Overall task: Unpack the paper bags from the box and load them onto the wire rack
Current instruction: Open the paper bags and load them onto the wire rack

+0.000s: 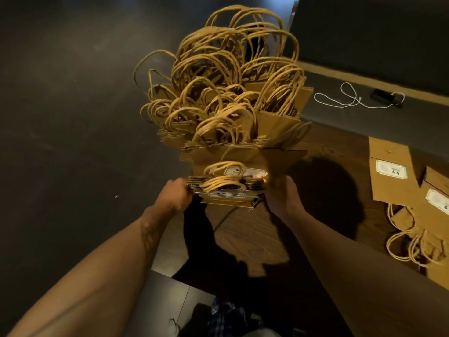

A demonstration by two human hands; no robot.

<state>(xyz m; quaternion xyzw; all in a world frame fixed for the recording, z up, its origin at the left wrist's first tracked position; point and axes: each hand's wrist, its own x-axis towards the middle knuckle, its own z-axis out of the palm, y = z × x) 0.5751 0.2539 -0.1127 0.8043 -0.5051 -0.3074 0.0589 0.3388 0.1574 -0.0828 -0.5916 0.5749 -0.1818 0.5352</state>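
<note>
Now both hands, left (176, 194) and right (281, 198), grip the stack of paper bags (230, 142) between them.

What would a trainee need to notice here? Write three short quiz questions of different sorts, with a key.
1. True or false: both hands carry the stack of paper bags.
2. Where do the loose bags lie? A) on the floor to the person's right B) on a wire rack C) in a box
3. Fill in: a white ____ lies on the floor beyond the stack.

Key: 1 true: left hand and right hand hold its near end. 2 A. 3 cord.
</note>
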